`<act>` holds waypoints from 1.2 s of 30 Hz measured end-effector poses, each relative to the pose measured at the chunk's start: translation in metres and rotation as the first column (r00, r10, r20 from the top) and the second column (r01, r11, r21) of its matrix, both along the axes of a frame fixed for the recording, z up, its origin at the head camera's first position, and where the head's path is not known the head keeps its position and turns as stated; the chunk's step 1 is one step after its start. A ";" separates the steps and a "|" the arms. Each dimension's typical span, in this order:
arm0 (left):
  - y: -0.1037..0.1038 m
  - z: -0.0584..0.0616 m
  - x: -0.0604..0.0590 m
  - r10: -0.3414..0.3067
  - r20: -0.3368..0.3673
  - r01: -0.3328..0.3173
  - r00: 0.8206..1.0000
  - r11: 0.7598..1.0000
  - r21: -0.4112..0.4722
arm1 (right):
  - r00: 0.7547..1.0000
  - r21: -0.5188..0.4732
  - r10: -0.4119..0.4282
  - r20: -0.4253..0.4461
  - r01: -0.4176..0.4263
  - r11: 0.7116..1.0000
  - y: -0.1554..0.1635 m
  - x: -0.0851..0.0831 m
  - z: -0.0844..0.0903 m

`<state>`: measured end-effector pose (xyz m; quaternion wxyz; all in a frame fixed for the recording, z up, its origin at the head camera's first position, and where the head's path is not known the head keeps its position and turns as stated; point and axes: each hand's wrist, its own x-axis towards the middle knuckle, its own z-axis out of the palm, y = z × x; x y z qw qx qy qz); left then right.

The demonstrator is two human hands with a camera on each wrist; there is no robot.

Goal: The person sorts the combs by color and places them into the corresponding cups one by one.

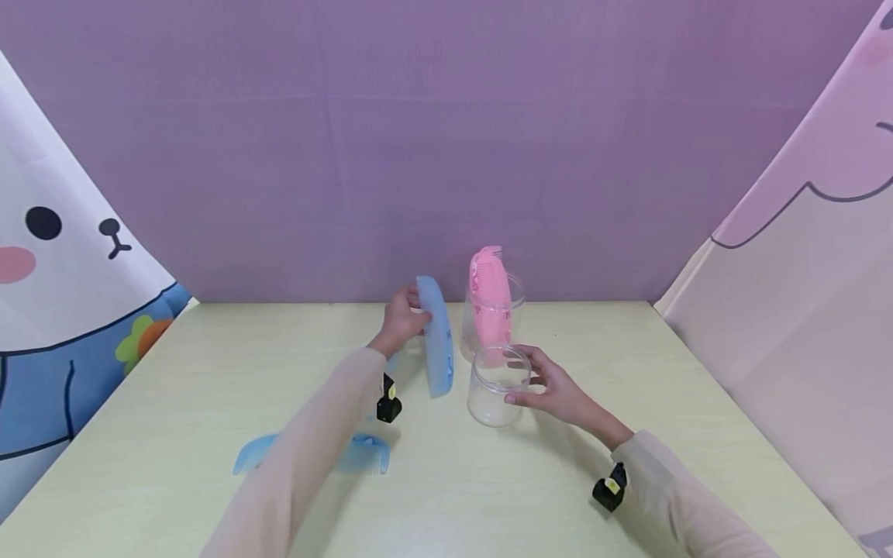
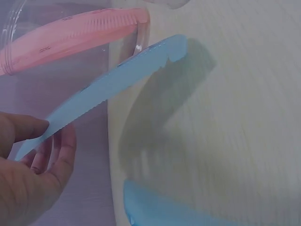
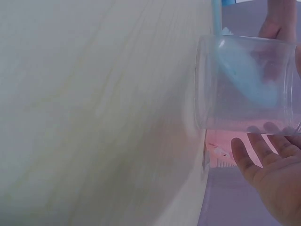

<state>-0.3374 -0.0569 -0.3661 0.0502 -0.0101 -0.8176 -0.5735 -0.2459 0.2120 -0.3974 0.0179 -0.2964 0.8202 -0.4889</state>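
Blue comb (image 1: 436, 339) being held upright beside an empty clear jar (image 1: 496, 386).
It is being pinched near its top by the left hand (image 1: 402, 319), long axis vertical, just left of the jar, which is being cupped by the right hand (image 1: 554, 385).

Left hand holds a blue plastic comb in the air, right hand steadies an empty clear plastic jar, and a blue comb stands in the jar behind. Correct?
One slip: the comb standing in the rear clear jar is the pink comb, as the head view shows. The left hand does hold the blue plastic comb, and the right hand steadies the empty clear plastic jar.
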 end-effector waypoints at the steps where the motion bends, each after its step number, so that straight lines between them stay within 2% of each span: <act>1: -0.001 0.002 0.000 -0.006 -0.008 0.006 1.000 1.000 0.003 | 1.000 -0.001 -0.001 0.002 0.001 1.000 0.000 0.000 0.000; 8: -0.005 0.016 0.002 -0.036 -0.032 0.038 0.999 0.998 0.049 | 1.000 0.001 -0.001 0.006 0.001 1.000 0.000 0.000 0.000; 18: -0.009 0.035 0.007 -0.039 -0.190 0.063 0.981 0.991 0.122 | 1.000 -0.005 -0.002 0.003 0.002 1.000 0.000 0.001 0.001; 25: -0.009 0.049 0.016 -0.028 -0.287 0.083 0.957 0.980 0.181 | 1.000 0.005 -0.010 0.005 0.010 1.000 0.000 0.001 0.000; 32: -0.007 0.060 0.021 -0.008 -0.410 0.113 0.912 0.966 0.232 | 1.000 0.004 -0.015 0.000 0.015 1.000 0.000 0.000 -0.001; 36: -0.005 0.066 0.025 -0.022 -0.437 0.147 0.899 0.956 0.253 | 1.000 0.004 -0.016 -0.002 0.016 1.000 -0.001 0.000 -0.001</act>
